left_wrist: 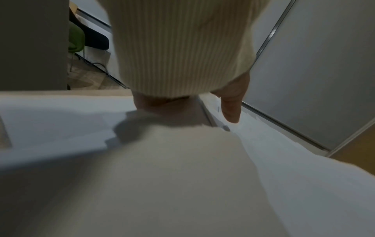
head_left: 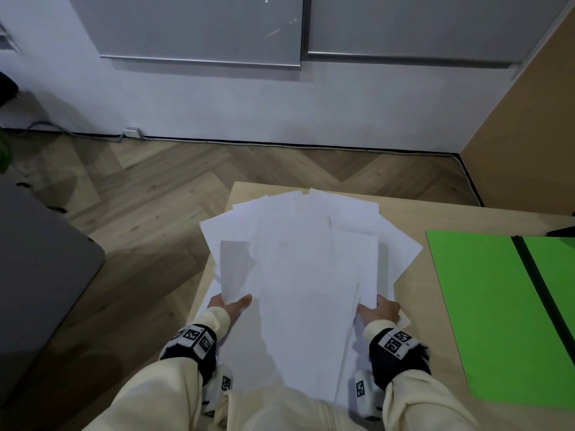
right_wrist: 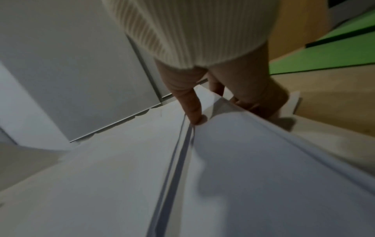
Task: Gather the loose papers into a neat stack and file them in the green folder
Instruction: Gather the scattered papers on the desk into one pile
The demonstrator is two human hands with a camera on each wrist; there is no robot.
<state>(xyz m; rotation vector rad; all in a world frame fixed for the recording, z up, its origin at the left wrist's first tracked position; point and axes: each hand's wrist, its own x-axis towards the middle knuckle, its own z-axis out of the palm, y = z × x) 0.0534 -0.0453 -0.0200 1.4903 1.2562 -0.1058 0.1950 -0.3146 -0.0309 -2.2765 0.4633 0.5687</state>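
**A:** Start with what's nearest. What are the hands doing?

**B:** The left hand [head_left: 230, 304] grips the left side of the papers [head_left: 298, 275], thumb on top and fingers hidden underneath. The right hand [head_left: 380, 310] pinches the right side the same way; in the right wrist view its thumb presses down on the top sheets while the other fingers curl below.

**A:** And the papers themselves?

**B:** Gathered but not square. They sit near the table's [head_left: 413, 306] left edge, close together at the near end between the hands and fanned wide toward the far edge, with some corners overhanging the left edge.

**A:** So how would you do this step well?

**B:** I'd judge that squeezing from the sides alone won't close that fan. Better to loosen the pinch slightly, stand the bundle on its near edge and tap it on the table so the sheets slide level, then turn it and tap a long edge too. The overhanging sheets on the left could slip off if the grip goes slack too early.

**A:** Where does it go afterward?

**B:** The green folder [head_left: 485, 309] lies open and flat along the table's right edge, apart from the papers, with a dark band [head_left: 535, 293] running down it.
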